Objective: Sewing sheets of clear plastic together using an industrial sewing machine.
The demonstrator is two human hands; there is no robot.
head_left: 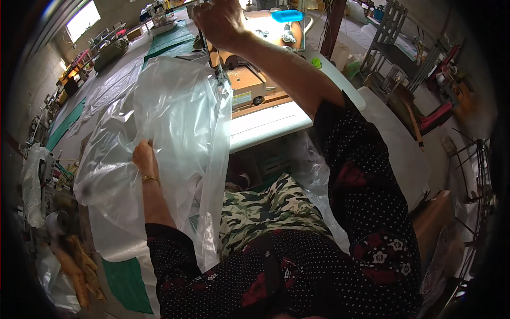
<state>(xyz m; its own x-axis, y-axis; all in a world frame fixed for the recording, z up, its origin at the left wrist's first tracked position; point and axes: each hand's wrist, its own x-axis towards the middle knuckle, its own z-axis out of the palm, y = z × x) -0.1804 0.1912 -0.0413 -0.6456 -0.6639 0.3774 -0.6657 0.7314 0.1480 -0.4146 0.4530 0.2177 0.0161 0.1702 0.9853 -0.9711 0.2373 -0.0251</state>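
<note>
A large sheet of clear plastic film [175, 106] drapes in folds over the left side of the worktable and hangs down its front. My left hand [143, 156] is closed on a fold of this film, with a bracelet at the wrist. My right hand [220, 25] is raised at the top of the view, its fingers curled, over the left end of a tan sewing machine [244, 82]. What those fingers hold, if anything, is hidden. The film's right edge runs up beside the machine's needle end. A bright lamp lights the machine and the white tabletop [271, 125].
A blue tray-like piece [287, 16] sits on top of the machine. Green cloth [170, 40] and more plastic sheeting lie beyond at the left. A grey metal rack [390, 42] stands at the right. Camouflage cloth [271, 207] covers my lap.
</note>
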